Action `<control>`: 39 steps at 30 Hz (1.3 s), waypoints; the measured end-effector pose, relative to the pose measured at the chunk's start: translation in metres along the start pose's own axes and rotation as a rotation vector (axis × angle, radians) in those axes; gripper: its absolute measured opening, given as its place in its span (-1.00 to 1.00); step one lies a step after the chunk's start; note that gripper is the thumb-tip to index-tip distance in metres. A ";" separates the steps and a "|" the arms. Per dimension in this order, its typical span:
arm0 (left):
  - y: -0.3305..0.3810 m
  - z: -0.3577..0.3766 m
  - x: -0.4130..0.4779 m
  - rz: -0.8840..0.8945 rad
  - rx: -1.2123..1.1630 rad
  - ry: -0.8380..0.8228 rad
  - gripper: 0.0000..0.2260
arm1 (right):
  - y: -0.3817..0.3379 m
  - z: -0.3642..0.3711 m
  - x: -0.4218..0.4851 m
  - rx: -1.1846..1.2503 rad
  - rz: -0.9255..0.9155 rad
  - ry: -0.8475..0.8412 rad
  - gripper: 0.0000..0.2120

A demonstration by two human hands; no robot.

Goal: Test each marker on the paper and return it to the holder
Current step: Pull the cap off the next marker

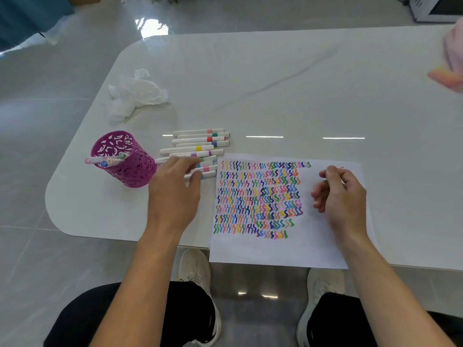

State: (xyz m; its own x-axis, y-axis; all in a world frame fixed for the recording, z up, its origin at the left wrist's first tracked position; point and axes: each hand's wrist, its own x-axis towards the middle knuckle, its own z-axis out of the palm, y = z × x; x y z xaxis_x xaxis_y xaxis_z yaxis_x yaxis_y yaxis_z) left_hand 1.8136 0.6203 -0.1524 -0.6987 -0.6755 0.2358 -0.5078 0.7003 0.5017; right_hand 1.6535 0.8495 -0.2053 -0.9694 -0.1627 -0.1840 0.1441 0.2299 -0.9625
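A purple cut-out holder (125, 161) stands at the table's left with several capped markers (110, 161) leaning in it. A row of white markers with coloured bands (200, 141) lies between the holder and the paper. The white paper (313, 246) is covered with rows of coloured squiggles (258, 199). My left hand (172, 194) hovers over the near end of the marker row, fingers relaxed and spread, hiding the nearest markers. Over the paper's right half, my right hand (340, 194) has loosely curled fingers, and I see nothing held in it.
A crumpled white tissue (136, 92) lies at the back left of the white table (275, 83). Another person's hand (451, 61), blurred, shows at the far right edge. The paper overhangs the table's near edge, above my shoes and knees.
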 end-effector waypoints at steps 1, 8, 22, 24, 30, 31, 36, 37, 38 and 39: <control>0.001 0.005 -0.001 -0.020 0.018 -0.041 -0.75 | 0.000 0.000 0.000 0.000 0.001 0.000 -0.75; 0.005 0.025 -0.004 -0.144 0.077 -0.091 -0.73 | -0.002 -0.001 -0.001 -0.001 0.008 0.003 -0.75; 0.011 0.025 -0.002 -0.116 0.095 -0.030 -0.86 | -0.008 -0.001 -0.008 0.086 -0.036 0.068 -0.77; 0.017 0.022 0.000 -0.096 0.054 0.022 -0.94 | -0.011 0.000 -0.010 0.117 -0.043 0.067 -0.78; 0.042 0.024 -0.001 -0.055 -0.071 0.084 -0.99 | -0.017 -0.006 -0.014 0.144 -0.061 0.055 -0.77; 0.047 0.025 -0.002 -0.039 -0.090 0.093 -0.99 | -0.019 -0.007 -0.014 0.146 -0.063 0.052 -0.77; 0.075 0.028 -0.003 0.062 -0.229 0.108 -0.95 | -0.030 -0.008 -0.015 0.134 -0.102 0.003 -0.77; 0.080 0.027 -0.002 0.082 -0.258 0.104 -0.91 | -0.032 -0.008 -0.014 0.125 -0.115 -0.012 -0.77; 0.085 0.026 0.000 0.100 -0.280 0.096 -0.85 | -0.035 -0.008 -0.014 0.117 -0.126 -0.030 -0.77; 0.089 0.025 0.001 0.116 -0.297 0.084 -0.79 | -0.038 -0.008 -0.013 0.109 -0.132 -0.051 -0.77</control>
State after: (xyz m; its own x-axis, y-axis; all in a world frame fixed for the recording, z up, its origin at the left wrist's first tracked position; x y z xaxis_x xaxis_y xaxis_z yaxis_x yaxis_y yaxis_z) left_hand 1.7551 0.6879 -0.1277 -0.6930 -0.6204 0.3672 -0.2493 0.6842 0.6854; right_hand 1.6594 0.8507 -0.1647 -0.9704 -0.2332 -0.0620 0.0398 0.0989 -0.9943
